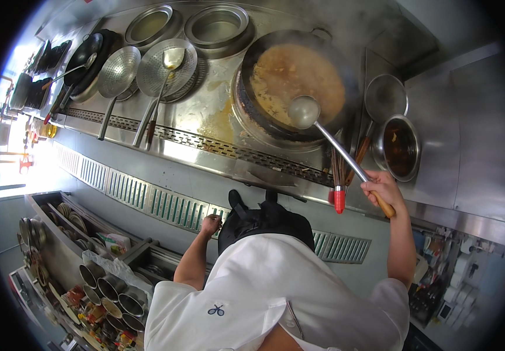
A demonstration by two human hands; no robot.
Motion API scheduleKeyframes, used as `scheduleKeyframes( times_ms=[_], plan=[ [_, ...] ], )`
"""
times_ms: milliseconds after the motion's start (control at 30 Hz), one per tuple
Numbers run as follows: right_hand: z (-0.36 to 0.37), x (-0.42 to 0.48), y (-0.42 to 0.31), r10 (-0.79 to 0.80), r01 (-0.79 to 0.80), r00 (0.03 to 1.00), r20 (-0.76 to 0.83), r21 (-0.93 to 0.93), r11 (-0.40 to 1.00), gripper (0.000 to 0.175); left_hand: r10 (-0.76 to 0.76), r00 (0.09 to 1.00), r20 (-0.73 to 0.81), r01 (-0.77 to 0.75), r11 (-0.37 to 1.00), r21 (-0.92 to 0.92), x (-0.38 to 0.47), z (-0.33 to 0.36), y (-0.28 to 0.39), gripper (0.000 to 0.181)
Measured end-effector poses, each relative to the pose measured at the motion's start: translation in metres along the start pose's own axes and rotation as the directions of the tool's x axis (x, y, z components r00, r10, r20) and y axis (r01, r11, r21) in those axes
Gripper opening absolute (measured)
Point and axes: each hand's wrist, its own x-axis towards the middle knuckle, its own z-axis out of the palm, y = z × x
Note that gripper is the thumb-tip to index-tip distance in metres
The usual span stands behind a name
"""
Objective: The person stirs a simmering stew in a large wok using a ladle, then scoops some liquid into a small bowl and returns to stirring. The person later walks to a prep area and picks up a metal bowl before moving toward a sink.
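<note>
My right hand is closed around the wooden grip of a long-handled steel ladle. The ladle's round bowl is over the near side of a large dark wok, its edge close to the brown broth. Steam rises from the broth, where pale bits float and several star-shaped pieces gather near the ladle. Low at my side, over the floor grating, hangs my left hand with its fingers curled in and nothing visible inside.
Right of the wok are a fine strainer, a steel pot of dark liquid and a red-ended brush. Perforated skimmers and two steel pots stand left. Behind me are shelves with metal containers.
</note>
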Motion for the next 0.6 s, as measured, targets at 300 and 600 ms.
scheduleKeyframes(
  times_ms=[300, 600],
  plan=[
    [0.017, 0.016, -0.017, -0.012, 0.010, 0.997, 0.077, 0.025, 1.000, 0.042, -0.017, 1.000, -0.018, 0.017, 0.998, 0.055, -0.014, -0.002, -0.004, 0.020],
    [0.025, 0.016, -0.035, -0.010, 0.005, 0.994, 0.110, 0.038, 0.999, 0.025, 0.000, 1.000, 0.014, 0.000, 1.000, -0.004, -0.019, 0.002, -0.001, 0.014]
  ],
)
